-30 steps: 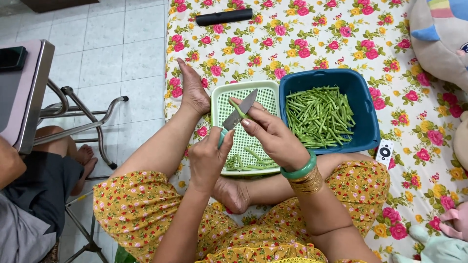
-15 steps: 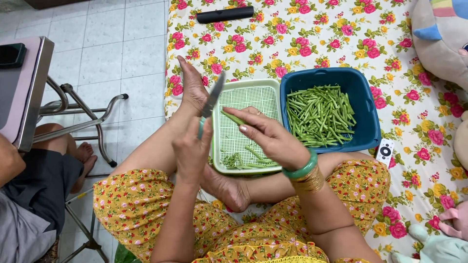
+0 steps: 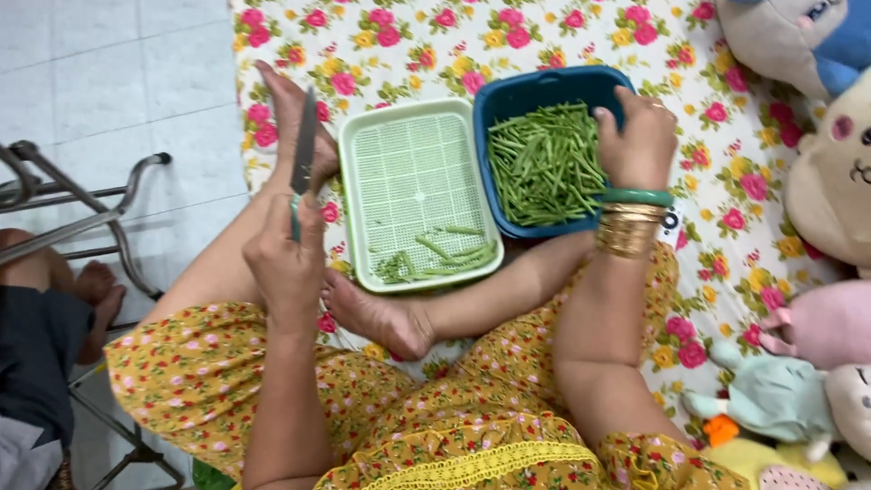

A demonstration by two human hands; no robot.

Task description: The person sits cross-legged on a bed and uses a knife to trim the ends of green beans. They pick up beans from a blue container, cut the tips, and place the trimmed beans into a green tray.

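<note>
My left hand [image 3: 286, 259] grips a knife [image 3: 303, 150] with its blade pointing up and away, left of a pale green perforated tray [image 3: 413, 136]. The tray holds a few cut green bean pieces [image 3: 434, 257] along its near edge. My right hand [image 3: 640, 141] reaches into a blue tub [image 3: 508, 91] full of long green beans [image 3: 543, 163], fingers curled over the beans at the tub's right side. Bangles sit on that wrist. Both containers rest on a floral mat [image 3: 435, 36] between my feet.
Soft toys [image 3: 817, 172] line the right edge of the mat. A metal chair frame [image 3: 73, 195] stands on the white tiled floor at left, beside another person's leg and foot [image 3: 54, 281]. My bare feet [image 3: 381, 318] lie next to the tray.
My right hand left the green tray and moved right into the blue tub. My left hand with the knife drew back to the left of the tray.
</note>
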